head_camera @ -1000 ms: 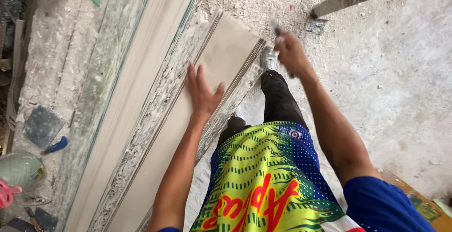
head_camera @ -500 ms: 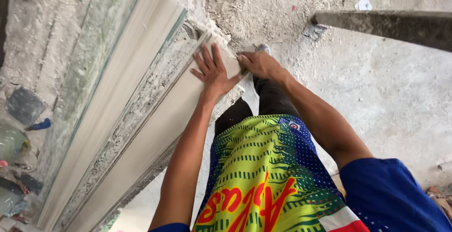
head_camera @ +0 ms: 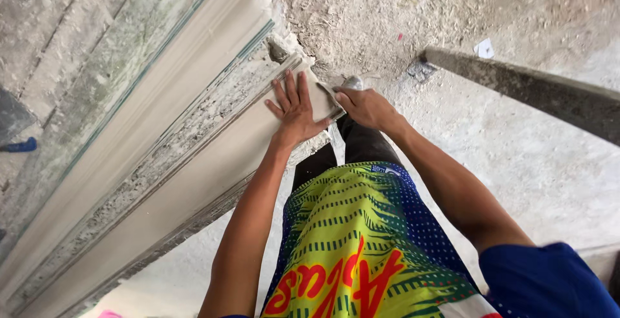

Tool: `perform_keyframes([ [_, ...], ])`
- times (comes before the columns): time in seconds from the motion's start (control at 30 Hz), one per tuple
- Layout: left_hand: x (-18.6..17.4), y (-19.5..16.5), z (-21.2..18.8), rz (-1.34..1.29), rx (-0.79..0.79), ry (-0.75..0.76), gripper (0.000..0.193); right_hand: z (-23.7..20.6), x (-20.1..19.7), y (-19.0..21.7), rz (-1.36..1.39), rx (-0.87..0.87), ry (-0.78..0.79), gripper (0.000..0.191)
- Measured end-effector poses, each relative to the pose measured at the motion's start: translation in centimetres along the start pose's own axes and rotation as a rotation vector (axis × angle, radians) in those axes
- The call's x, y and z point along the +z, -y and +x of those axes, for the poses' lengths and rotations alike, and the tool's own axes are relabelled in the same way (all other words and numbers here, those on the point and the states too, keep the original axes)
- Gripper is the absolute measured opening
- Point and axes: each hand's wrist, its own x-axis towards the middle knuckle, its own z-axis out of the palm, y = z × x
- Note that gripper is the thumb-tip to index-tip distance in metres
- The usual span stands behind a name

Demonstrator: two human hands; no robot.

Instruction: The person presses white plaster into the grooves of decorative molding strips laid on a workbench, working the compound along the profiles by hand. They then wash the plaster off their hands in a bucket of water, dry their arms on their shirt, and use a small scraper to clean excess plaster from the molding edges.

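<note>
A long beige tile (head_camera: 194,182) lies flat on a mortar bed, running from the lower left up to the middle. My left hand (head_camera: 296,108) rests flat on its far end, fingers spread. My right hand (head_camera: 365,106) grips the tile's far corner edge, fingers curled over it. A second long beige tile (head_camera: 161,98) lies parallel to the left, with a strip of rough grey mortar (head_camera: 187,138) between the two. My leg in dark trousers (head_camera: 361,143) stands just right of the tile.
A dark wooden plank (head_camera: 536,92) slants across the upper right over the dusty concrete floor (head_camera: 549,176). Loose sand and rubble (head_camera: 361,14) lie beyond the tiles. A blue object (head_camera: 19,145) sits at the left edge.
My right hand came down from beside the tile onto its far corner. My left hand slid up to the tile's far end. The view shifted closer over the tile.
</note>
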Motion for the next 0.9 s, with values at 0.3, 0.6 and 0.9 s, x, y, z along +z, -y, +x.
perform_keyframes([
  [0.3,-0.2,2.6,-0.9,-0.377,0.170,-0.311,0.125,6.4,-1.8,3.9,0.041,0.176,-0.038,0.047],
  [0.6,2.0,15.9,-10.3,-0.159,-0.410,-0.387,0.122,9.3,7.6,16.0,-1.098,-0.288,0.348,0.053],
  [0.9,1.2,17.8,-9.9,-0.331,-0.311,-0.094,0.135,9.6,6.2,15.2,-1.258,-0.003,0.346,0.045],
])
